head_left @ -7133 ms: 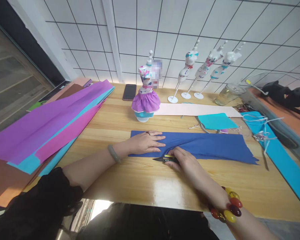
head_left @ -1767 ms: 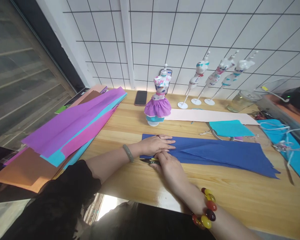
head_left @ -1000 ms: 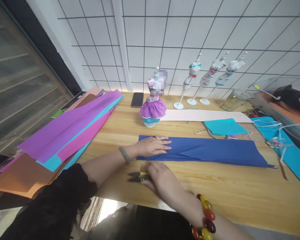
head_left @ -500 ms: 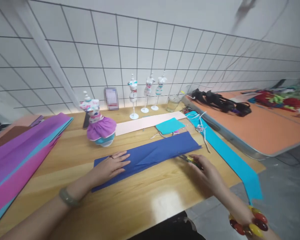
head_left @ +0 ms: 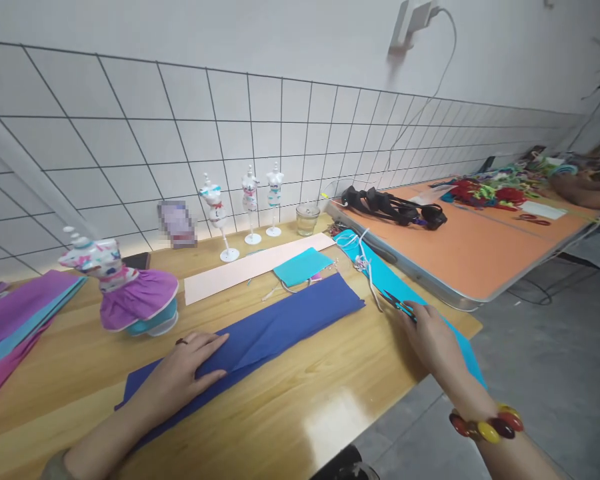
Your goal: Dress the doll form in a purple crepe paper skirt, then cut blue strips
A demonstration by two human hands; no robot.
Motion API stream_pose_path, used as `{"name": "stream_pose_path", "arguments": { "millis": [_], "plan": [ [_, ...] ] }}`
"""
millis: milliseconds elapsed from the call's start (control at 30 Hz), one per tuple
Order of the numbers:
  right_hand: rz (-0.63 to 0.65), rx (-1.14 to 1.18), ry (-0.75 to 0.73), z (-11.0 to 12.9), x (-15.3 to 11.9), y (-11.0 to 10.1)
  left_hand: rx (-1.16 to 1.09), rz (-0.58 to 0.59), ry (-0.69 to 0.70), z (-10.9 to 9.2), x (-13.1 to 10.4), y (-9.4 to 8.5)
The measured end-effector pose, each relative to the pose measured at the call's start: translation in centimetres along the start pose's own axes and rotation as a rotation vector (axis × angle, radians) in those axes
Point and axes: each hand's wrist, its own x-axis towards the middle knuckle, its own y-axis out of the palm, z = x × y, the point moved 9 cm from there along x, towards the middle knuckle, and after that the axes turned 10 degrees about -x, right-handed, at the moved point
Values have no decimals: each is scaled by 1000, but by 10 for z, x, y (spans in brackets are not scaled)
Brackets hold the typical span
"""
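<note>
My left hand rests flat with its fingers spread on the left part of a folded dark blue fabric strip, which lies slantwise across the wooden table. In my right hand is a pair of small scissors, blades pointing left and away from me, apart from the blue fabric's right end. Under the scissors and right wrist runs a long turquoise fabric strip with a thin white cord on it. My right palm hides most of the scissors' handles.
A dress form in a purple skirt stands at left, near stacked fabric. Behind are three small dress forms, a glass, a pale pink strip and a turquoise piece. An orange table holds black straps; another person's arm shows beyond.
My right hand has moved the scissors away from the blue fabric's edge, rightward over the turquoise strip. The view has turned right. My left hand still lies on the blue fabric.
</note>
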Motion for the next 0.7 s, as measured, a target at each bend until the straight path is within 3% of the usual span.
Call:
{"name": "stream_pose_path", "arguments": {
  "millis": [167,467,567,700],
  "plan": [
    [-2,-63,3,-1,12,0,-55,12,-128,5,17,3],
    [15,26,7,5,9,2,-144,227,-334,12,28,22],
    [15,-33,65,3,10,0,-167,226,-320,11,30,22],
    [21,-127,142,-5,14,1,-207,135,-288,11,31,16]
  ]
}}
